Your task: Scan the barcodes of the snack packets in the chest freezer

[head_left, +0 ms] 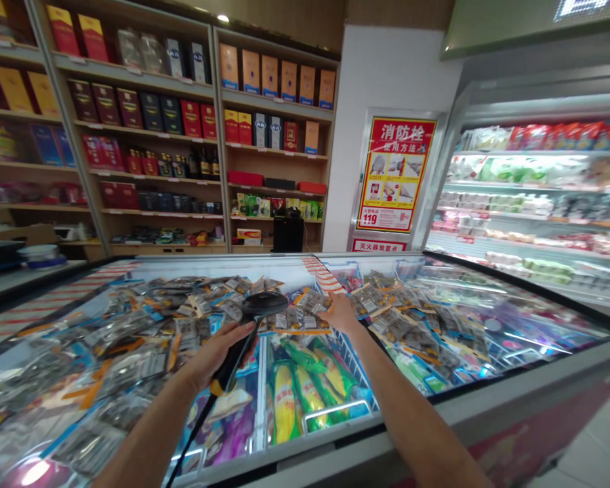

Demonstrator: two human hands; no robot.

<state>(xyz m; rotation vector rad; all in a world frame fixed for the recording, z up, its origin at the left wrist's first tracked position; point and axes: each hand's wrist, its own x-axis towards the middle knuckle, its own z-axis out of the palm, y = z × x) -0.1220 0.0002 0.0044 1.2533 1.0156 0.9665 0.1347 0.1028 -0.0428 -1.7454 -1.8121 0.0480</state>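
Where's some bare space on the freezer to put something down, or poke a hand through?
The right glass seems bare between the right packets and the freezer's black edge. A hand might pass above the corn packs, between the black corded device in the left hand and the right arm. It's crowded where the left packets lie.

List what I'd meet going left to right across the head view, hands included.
Left hand, round head of the black handheld device, right hand, red-and-yellow wall poster, lit refrigerated shelves.
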